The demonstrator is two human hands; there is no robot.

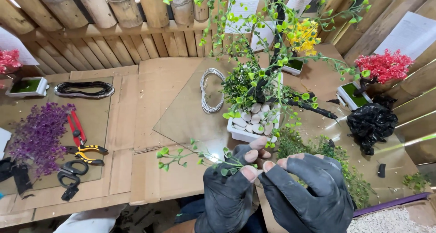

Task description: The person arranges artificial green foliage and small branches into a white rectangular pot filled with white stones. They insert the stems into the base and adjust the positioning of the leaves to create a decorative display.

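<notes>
Together, the left hand point(229, 187) and right hand point(309, 192), both in dark fingerless gloves, pinch a green leafy sprig point(190, 156) with their fingertips pressed close, low over the tabletop point(159, 92). Just beyond stands a small artificial tree point(268, 69) in a white pot point(236, 134) filled with white pebbles. Further left lie a wire coil point(208, 90), pliers point(84, 149), scissors point(69, 176) and purple foliage point(38, 135).

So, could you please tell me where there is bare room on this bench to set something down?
Bare cardboard lies between the coiled black wire and the coiled white wire. The glass sheet's near-left corner is also bare. It is crowded around the white pebble-filled tree pot, and the purple foliage, pliers and scissors fill the left.
</notes>
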